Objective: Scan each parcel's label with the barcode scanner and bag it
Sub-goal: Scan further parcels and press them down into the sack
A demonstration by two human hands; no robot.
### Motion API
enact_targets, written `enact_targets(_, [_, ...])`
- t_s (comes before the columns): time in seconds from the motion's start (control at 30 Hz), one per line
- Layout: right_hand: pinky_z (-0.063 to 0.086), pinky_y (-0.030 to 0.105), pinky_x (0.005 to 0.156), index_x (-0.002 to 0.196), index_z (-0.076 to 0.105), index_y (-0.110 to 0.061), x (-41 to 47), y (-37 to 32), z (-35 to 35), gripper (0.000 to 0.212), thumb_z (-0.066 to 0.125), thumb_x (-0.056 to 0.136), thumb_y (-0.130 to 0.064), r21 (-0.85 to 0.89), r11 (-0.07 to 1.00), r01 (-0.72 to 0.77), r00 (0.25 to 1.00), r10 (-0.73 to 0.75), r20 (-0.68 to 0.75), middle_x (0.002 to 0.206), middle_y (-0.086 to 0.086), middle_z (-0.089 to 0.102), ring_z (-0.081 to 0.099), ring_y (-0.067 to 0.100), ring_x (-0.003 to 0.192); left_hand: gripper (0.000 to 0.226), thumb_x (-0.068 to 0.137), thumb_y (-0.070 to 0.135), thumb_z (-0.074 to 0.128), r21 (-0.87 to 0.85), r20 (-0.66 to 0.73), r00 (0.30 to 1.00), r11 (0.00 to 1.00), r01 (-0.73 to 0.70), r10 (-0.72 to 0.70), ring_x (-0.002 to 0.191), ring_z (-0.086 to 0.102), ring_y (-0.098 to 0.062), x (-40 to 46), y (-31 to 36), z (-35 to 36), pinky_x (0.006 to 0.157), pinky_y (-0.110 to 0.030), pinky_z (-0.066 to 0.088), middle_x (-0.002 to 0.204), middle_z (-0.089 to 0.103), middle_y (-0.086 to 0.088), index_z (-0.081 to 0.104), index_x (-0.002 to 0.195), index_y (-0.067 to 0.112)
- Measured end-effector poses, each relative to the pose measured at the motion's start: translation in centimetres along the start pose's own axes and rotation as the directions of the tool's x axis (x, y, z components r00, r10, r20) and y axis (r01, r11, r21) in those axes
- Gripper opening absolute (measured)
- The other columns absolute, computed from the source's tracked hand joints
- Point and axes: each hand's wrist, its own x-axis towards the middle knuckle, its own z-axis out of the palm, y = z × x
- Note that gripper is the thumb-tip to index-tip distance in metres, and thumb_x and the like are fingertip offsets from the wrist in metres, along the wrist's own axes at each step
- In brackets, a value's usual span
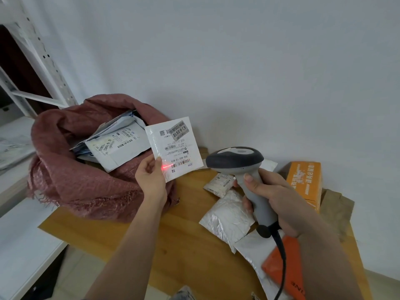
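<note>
A small, flat, glossy white parcel [173, 148] is held upright in the air above the table's far left part, its printed label facing the camera; a red scan line crosses the barcode near its lower edge; the left hand [151, 176] pinches its lower left corner, thumb on the front, the other fingers hidden behind. The right hand [270, 200] is wrapped round the smooth grey handle of the barcode scanner [238, 163], its dark rounded head just right of the parcel. Behind, a crinkled, woven pink sack [71, 169] stands open at the wooden table's [173, 234] left edge, holding labelled mailers [119, 146]; crumpled white bags [227, 215] and an orange box [305, 180] lie toward the right edge, partly hidden by the arm.
</note>
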Motion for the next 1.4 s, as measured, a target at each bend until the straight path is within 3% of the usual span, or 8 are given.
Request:
enact_targets(0.23, [0.046, 0.023, 0.054, 0.103, 0.061, -0.003, -1.0, -1.5, 0.4, 0.037, 0.055, 0.083, -0.034, -0.013, 1.0, 0.014, 1.0, -0.014, 0.001, 0.062, -0.004, 0.061, 0.055, 0.012, 0.054, 0.014, 0.094, 0.0, 0.057, -0.006, -0.012, 0.999, 0.999, -0.033, 0.033, 0.069, 0.063, 0.001, 1.0, 0.8, -0.2, 0.062, -0.01, 0.05, 0.085, 0.065, 0.001, 0.063, 0.106, 0.003])
enact_targets(0.4, [0.043, 0.031, 0.061, 0.1, 0.062, -0.005, -1.1, -2.6, 1.1, 0.043, 0.055, 0.077, -0.04, -0.061, 0.996, 0.057, 0.998, -0.058, -0.01, 0.061, 0.007, 0.06, 0.054, 0.015, 0.056, 0.011, 0.094, 0.002, 0.058, 0.01, -0.035, 0.999, 0.999, -0.038, 0.038, 0.075, 0.062, -0.003, 2.0, 1.4, -1.0, 0.066, -0.011, 0.05, 0.086, 0.066, 0.003, 0.065, 0.101, 0.008])
enact_targets(0.6, [0.044, 0.03, 0.06, 0.103, 0.063, -0.007, 0.1, -3.6, 3.1, 0.043, 0.056, 0.075, -0.039, -0.035, 0.997, 0.071, 0.997, -0.07, 0.04, 0.063, 0.001, 0.063, 0.057, 0.015, 0.058, 0.01, 0.094, 0.005, 0.059, 0.001, -0.086, 0.995, 0.999, -0.046, 0.046, 0.078, 0.062, -0.003, 3.6, 2.4, -2.4, 0.064, -0.009, 0.05, 0.087, 0.066, 0.005, 0.064, 0.103, 0.007])
enact_targets(0.8, [0.047, 0.026, 0.057, 0.108, 0.06, -0.005, 2.4, -3.9, 5.8, 0.043, 0.058, 0.078, -0.036, 0.072, 0.996, 0.058, 0.997, -0.061, 0.047, 0.067, 0.011, 0.06, 0.058, 0.018, 0.06, 0.014, 0.095, 0.003, 0.056, -0.058, -0.255, 0.966, 0.997, -0.056, 0.039, 0.073, 0.057, -0.003, 6.7, 4.9, -4.3, 0.06, -0.01, 0.048, 0.084, 0.057, 0.004, 0.057, 0.107, 0.011])
enact_targets(0.93, [0.046, 0.031, 0.061, 0.109, 0.061, -0.006, 3.7, -3.8, 7.1, 0.042, 0.059, 0.078, -0.035, 0.118, 0.992, 0.035, 0.999, -0.039, 0.034, 0.069, 0.013, 0.059, 0.056, 0.02, 0.061, 0.025, 0.095, 0.008, 0.055, 0.039, -0.368, 0.925, 0.996, -0.084, 0.092, 0.085, 0.057, -0.009, 10.2, 7.1, -5.8, 0.083, -0.027, 0.054, 0.104, 0.055, -0.004, 0.042, 0.115, 0.017])
enact_targets(1.07, [0.045, 0.033, 0.061, 0.109, 0.062, -0.005, 4.6, -3.2, 8.0, 0.044, 0.061, 0.076, -0.035, 0.148, 0.989, 0.012, 1.0, -0.014, 0.012, 0.07, 0.013, 0.058, 0.056, 0.02, 0.062, 0.056, 0.096, 0.021, 0.056, 0.282, -0.312, 0.949, 0.949, 0.139, -0.046, 0.124, 0.042, -0.028, 12.5, 8.4, -6.2, 0.104, -0.034, 0.038, 0.147, 0.023, -0.017, 0.025, 0.142, 0.014])
enact_targets(1.23, [0.046, 0.034, 0.063, 0.108, 0.062, -0.008, 5.2, -2.4, 8.0, 0.042, 0.061, 0.076, -0.034, 0.158, 0.987, -0.018, 1.0, 0.021, -0.02, 0.069, 0.011, 0.06, 0.057, 0.021, 0.063, 0.055, 0.089, 0.009, 0.057, 0.459, -0.249, 0.967, 0.885, 0.073, 0.05, 0.136, 0.017, -0.034, 11.8, 6.4, -6.2, 0.112, -0.039, 0.028, 0.153, 0.004, -0.014, 0.034, 0.139, 0.011])
enact_targets(1.4, [0.044, 0.036, 0.064, 0.107, 0.064, -0.007, 5.4, -1.7, 6.8, 0.042, 0.062, 0.075, -0.034, 0.19, 0.981, -0.027, 0.994, 0.046, -0.096, 0.069, 0.011, 0.061, 0.057, 0.021, 0.06, 0.049, 0.086, 0.009, 0.058, 0.481, -0.061, 0.995, 0.876, -0.043, 0.082, 0.129, 0.04, -0.024, 11.3, 5.9, -5.2, 0.106, -0.038, 0.041, 0.149, 0.024, -0.009, 0.045, 0.134, 0.015])
